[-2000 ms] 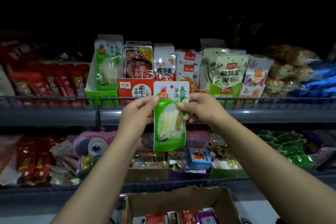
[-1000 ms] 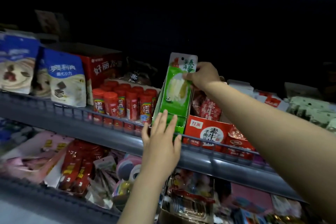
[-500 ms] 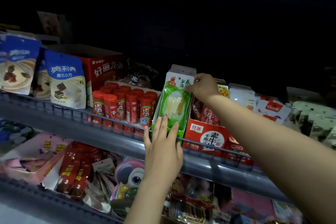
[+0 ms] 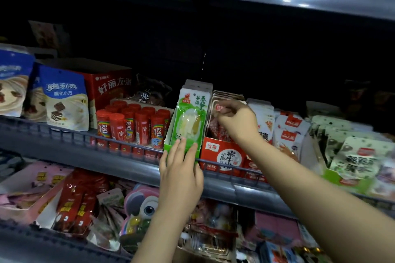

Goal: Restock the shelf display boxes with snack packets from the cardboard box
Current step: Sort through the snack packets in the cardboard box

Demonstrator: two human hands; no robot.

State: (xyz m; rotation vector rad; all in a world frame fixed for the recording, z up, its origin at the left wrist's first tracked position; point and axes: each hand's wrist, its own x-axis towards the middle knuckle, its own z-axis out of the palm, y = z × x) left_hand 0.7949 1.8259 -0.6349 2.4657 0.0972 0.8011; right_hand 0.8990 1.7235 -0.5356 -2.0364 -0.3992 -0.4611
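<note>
Green packet was standing upright at the front of the green display box, on the middle shelf, in front of a row of matching packets. It sat between the red tubes on its left and the red display box on its right.

Left hand: fingers straight, flat, tips against the lower front of the green box and the packet's bottom edge. Gripping nothing; looked like it was bracing the box.

Right hand: beside the packet's upper right corner, over the packets in the red box. Fingers curled, blurred. No contact with the green packet visible. Couldn't tell if it was pinching anything.

Cardboard supply box wasn't in frame.

Judgement: this packet looked seated, one placement about done.

Risks from here:
- Packet leaned slightly forward. If the left hand came off before it settled, it could tip over the box lip and past the shelf's wire rail onto the lower shelf.
- Green box was packed tight. Pushing harder could buckle the front packet or slide the whole box backward or askew.
- Right hand was right on top of the red box's packets. A careless pullback could snag one and drag it out.
- Red tubes stood loose just beside the box; a sideways shove of the box could knock them over.
</note>
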